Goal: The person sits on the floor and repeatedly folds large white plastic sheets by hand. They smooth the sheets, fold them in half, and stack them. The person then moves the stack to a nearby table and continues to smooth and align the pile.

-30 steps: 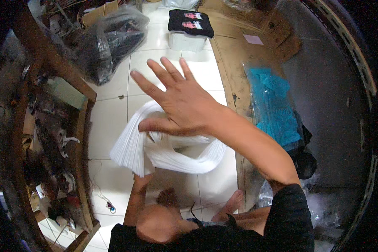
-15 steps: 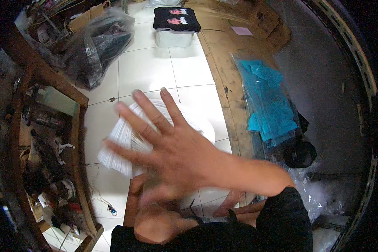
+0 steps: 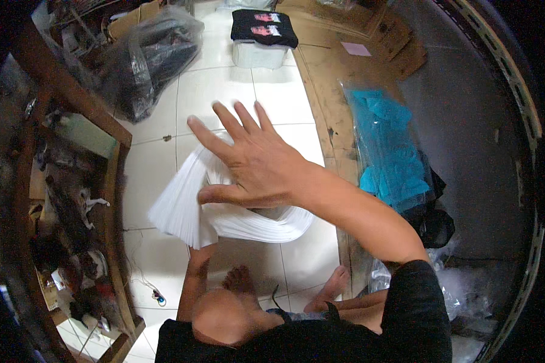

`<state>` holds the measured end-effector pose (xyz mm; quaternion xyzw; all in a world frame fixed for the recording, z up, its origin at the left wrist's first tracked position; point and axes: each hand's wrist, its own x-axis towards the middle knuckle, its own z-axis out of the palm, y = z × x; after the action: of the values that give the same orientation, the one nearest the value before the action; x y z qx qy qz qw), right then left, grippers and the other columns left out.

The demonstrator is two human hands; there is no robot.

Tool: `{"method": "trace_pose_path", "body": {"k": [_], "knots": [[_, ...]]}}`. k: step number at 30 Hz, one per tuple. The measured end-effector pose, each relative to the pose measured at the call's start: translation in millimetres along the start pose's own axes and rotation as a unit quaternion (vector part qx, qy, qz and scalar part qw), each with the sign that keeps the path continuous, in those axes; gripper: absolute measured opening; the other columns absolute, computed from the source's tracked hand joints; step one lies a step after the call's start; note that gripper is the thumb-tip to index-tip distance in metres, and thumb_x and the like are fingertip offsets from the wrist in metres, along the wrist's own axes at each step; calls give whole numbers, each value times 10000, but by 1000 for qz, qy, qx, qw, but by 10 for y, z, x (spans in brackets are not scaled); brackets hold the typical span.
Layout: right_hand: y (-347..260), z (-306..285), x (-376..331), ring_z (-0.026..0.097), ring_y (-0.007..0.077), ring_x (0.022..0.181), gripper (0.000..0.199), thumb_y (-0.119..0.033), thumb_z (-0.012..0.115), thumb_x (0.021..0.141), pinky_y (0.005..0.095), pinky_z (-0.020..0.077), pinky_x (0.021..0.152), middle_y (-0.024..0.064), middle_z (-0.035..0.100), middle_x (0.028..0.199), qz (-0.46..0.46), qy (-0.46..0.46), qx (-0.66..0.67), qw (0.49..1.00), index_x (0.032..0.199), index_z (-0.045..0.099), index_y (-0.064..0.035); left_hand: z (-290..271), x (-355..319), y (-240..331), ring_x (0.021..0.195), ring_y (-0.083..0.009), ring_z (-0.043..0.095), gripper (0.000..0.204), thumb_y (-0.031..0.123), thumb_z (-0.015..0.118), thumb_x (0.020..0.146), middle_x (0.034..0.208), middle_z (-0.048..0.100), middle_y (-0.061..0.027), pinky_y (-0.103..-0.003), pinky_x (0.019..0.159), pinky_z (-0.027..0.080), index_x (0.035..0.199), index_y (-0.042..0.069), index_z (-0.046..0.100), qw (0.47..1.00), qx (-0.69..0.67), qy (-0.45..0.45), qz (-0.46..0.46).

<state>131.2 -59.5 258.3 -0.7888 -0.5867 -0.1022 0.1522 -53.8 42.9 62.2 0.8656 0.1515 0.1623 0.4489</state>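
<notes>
A thick bundle of thin white sheets (image 3: 178, 199), fanned out at its left end, bends in a curve toward the right over the tiled floor. Above it my right hand (image 3: 251, 160) is spread, fingers apart and thumb stretched to the left, with nothing in its grasp. Whether the palm touches the sheets cannot be seen. My left forearm (image 3: 201, 260) rises from below to the near edge of the bundle. The fingers of my left hand are hidden by the sheets.
A folded black printed cloth (image 3: 263, 27) lies on a white block (image 3: 260, 55) at the far side. To the right are brown cardboard (image 3: 315, 78) and turquoise pieces in clear plastic (image 3: 393, 142). A wooden shelf frame (image 3: 112, 199) borders the left, near a plastic-wrapped dark bundle (image 3: 154, 66).
My right hand has moved up and away from me, its thumb now swung out to the left. More of the white bundle's near curve shows. The whole view has shifted slightly.
</notes>
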Motion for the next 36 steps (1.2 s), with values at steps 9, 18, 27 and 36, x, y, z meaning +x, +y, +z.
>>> {"method": "trace_pose_path", "body": {"k": [9, 18, 27, 36], "knots": [[-148, 39, 533, 337, 497, 1293, 989, -791, 395, 787, 630, 134, 1092, 337, 333, 1400, 3, -157, 54, 986, 1493, 196, -128, -28, -10, -6, 947, -209, 581, 295, 135, 605, 885, 1019, 610, -89, -360, 841, 478, 1158, 26, 585, 1000, 1, -5, 4], [-72, 326, -1457, 431, 329, 1212, 995, -506, 703, 736, 462, 326, 1040, 209, 440, 1301, 286, 358, 344, 819, 1426, 237, 38, -39, 15, -59, 946, -207, 578, 293, 140, 595, 894, 1020, 608, -85, -359, 841, 477, 1165, 30, 585, 1000, -1, 3, 7], [-1201, 2149, -1840, 525, 407, 1115, 587, -183, 760, 729, 450, 375, 1003, 221, 566, 1185, 347, 182, 29, 920, 1218, 520, 36, 38, -83, -43, 945, -204, 575, 291, 146, 584, 903, 1022, 605, -81, -357, 841, 477, 1172, 34, 584, 999, -6, -25, 36], [-1251, 2323, -1807, 568, 350, 1056, 450, -172, 733, 765, 421, 413, 959, 197, 610, 1097, 406, 294, 94, 860, 1135, 571, 27, 184, -282, -140, 945, -201, 572, 289, 151, 574, 912, 1023, 602, -77, -356, 841, 476, 1178, 38, 584, 996, 1, -61, 62]]}}
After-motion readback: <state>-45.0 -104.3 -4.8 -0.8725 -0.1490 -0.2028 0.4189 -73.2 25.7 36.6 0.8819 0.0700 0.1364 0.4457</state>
